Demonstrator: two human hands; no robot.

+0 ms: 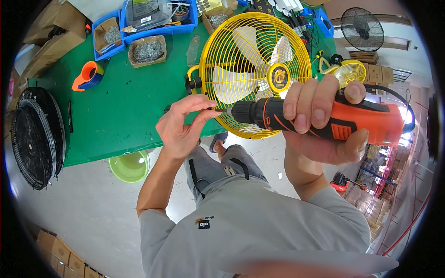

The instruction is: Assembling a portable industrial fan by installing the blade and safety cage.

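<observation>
Two hands in play. Right hand [321,104] wraps the orange-and-black drill-driver [342,130] firmly, fingers over the top, thumb below; trigger not visible, can't tell if it's pressed. Bit [221,110] points to 9 o'clock. Left hand [181,124] is at that end, thumb and forefinger almost meeting, pinching a small dark fastener [211,108] at the bit tip. Probably a screw, too small to confirm; can't tell if it's seated. Yellow round fan [257,76] is at 2 o'clock from the left hand; cardboard tray of small metal hardware [148,50] at 11 o'clock, on the green worktop [120,120].

Step looks like mating fastener to bit. To do it well: motor off, fastener in line with the bit along 9–3 o'clock, push square, tiny twist to find the drive. Pinch the shank, not the head; fingertips off before any spin. Main risk: cocked fastener, drops or cams out. Right hand takes the tool's weight, left does fine alignment.
</observation>
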